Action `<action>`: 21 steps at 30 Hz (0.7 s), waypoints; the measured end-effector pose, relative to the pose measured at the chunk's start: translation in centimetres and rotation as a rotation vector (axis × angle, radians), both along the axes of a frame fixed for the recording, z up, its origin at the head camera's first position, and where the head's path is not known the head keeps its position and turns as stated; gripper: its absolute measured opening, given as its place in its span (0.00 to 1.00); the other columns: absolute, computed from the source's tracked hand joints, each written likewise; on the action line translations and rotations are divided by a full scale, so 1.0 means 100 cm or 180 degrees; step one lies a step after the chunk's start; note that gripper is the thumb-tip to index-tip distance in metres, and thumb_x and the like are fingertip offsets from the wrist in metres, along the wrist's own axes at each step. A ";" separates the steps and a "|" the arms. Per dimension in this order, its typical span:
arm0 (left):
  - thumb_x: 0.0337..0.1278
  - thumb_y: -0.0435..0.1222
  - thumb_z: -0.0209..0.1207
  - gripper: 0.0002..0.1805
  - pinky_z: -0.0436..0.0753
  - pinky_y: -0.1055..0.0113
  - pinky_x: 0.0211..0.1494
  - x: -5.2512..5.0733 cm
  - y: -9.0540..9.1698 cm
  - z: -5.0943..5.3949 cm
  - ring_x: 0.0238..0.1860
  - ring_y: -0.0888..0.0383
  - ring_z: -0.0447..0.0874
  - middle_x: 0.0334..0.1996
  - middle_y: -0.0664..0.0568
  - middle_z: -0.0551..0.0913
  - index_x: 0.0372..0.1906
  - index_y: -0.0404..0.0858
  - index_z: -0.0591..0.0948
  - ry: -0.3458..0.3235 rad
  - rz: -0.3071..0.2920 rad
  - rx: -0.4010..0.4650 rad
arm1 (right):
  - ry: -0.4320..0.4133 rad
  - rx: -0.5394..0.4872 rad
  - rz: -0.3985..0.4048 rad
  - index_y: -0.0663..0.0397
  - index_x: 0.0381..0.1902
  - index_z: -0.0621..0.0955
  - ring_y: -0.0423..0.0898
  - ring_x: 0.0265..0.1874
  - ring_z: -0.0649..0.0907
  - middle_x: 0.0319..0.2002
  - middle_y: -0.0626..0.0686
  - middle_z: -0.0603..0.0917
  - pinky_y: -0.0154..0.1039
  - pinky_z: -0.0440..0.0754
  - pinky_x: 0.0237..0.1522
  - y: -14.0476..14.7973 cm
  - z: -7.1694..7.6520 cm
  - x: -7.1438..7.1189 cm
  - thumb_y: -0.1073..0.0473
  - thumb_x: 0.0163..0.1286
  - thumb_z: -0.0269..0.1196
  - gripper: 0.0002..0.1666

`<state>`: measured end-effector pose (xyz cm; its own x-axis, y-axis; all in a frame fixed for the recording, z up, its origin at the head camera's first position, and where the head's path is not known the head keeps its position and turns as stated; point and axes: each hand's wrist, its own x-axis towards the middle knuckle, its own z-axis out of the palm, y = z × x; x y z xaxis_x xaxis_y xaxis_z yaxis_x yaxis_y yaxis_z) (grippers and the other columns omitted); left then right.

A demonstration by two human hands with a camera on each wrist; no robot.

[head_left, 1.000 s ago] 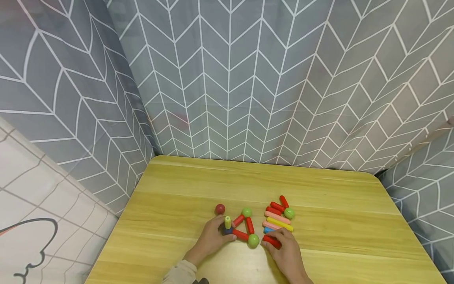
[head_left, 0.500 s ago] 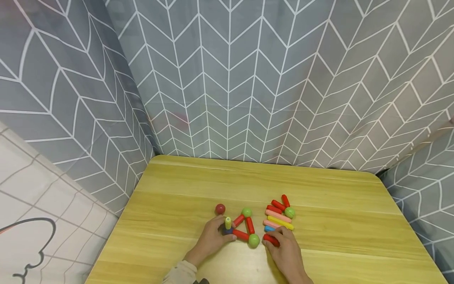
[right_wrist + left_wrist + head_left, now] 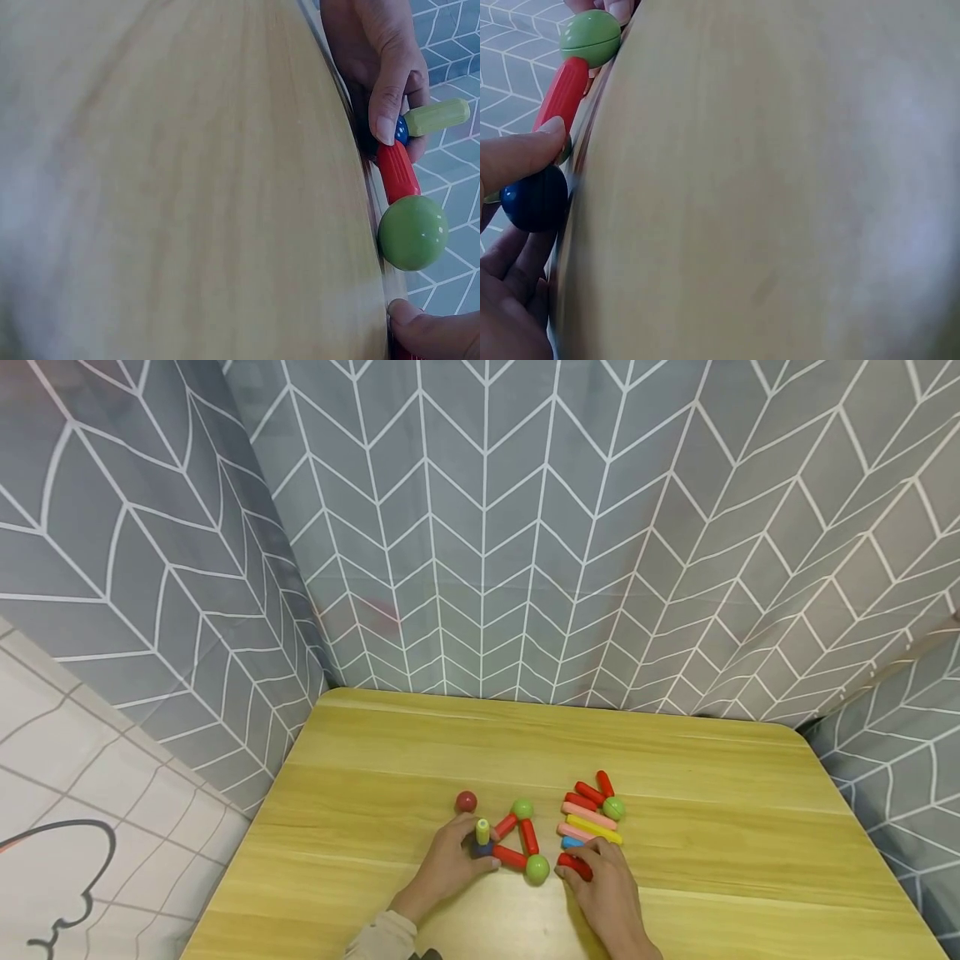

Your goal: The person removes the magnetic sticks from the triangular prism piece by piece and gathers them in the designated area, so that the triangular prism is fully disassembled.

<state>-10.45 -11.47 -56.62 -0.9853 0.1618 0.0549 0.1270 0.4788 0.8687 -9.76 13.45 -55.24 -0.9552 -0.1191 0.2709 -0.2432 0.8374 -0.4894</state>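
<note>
Triangle (image 3: 529, 837) apparently closed, rods (image 3: 595, 828) left over

Left hand (image 3: 444, 858) grips the blue ball (image 3: 536, 199), yellow-green rod (image 3: 482, 832) upright on it; right hand (image 3: 606, 893) pinches a red rod (image 3: 574, 867), apart at the triangle's near right. Beyond lie those rods and a green ball (image 3: 613, 808); far left, a red ball (image 3: 466, 801)

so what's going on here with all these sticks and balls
At a table, a person's left hand grips a dark blue ball, which bears an upright yellow-green stick and forms a triangle with red sticks and two green balls. The right hand holds a separate red stick. Beyond it lie more sticks and another green ball; a red ball sits beyond the left hand.
</note>
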 end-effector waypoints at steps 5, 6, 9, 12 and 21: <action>0.46 0.33 0.74 0.17 0.81 0.56 0.66 0.001 -0.001 0.002 0.57 0.51 0.81 0.46 0.59 0.80 0.43 0.49 0.83 -0.0124 -0.0078 0.0103 | -0.0122 0.0000 -0.0021 0.50 0.39 0.90 0.40 0.37 0.74 0.34 0.42 0.80 0.29 0.71 0.31 0.000 0.004 0.001 0.57 0.51 0.79 0.16; 0.47 0.33 0.74 0.17 0.81 0.55 0.65 0.001 -0.002 0.002 0.57 0.51 0.81 0.46 0.59 0.80 0.43 0.49 0.83 -0.0157 -0.0102 0.0132 | -0.0136 -0.0002 -0.0026 0.50 0.39 0.90 0.40 0.37 0.74 0.34 0.42 0.80 0.29 0.72 0.31 0.000 0.005 0.001 0.57 0.51 0.79 0.16; 0.48 0.32 0.73 0.17 0.81 0.53 0.65 0.000 -0.003 0.003 0.57 0.51 0.80 0.47 0.59 0.80 0.44 0.49 0.83 -0.0264 -0.0133 0.0200 | -0.0073 -0.0006 -0.0029 0.49 0.39 0.90 0.41 0.37 0.76 0.34 0.42 0.81 0.30 0.73 0.32 0.001 0.006 0.000 0.57 0.51 0.79 0.15; 0.48 0.33 0.73 0.17 0.82 0.55 0.64 0.000 -0.004 0.003 0.57 0.51 0.80 0.47 0.59 0.80 0.44 0.48 0.84 -0.0245 -0.0146 0.0206 | 0.0102 -0.0090 -0.0045 0.49 0.36 0.89 0.40 0.36 0.76 0.33 0.42 0.81 0.30 0.74 0.32 0.001 0.005 -0.002 0.58 0.51 0.79 0.13; 0.43 0.38 0.77 0.18 0.82 0.60 0.64 0.002 -0.003 0.001 0.56 0.54 0.82 0.45 0.63 0.80 0.43 0.50 0.85 -0.0154 -0.0097 -0.0029 | 0.0705 -0.0356 0.0000 0.52 0.33 0.89 0.38 0.34 0.77 0.31 0.44 0.83 0.33 0.77 0.33 -0.005 0.008 -0.005 0.62 0.53 0.78 0.09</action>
<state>-10.29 -11.73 -56.55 -0.9814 0.1919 0.0058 0.0997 0.4832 0.8698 -10.26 12.91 -54.49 -0.8710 -0.0765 0.4852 -0.3548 0.7811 -0.5138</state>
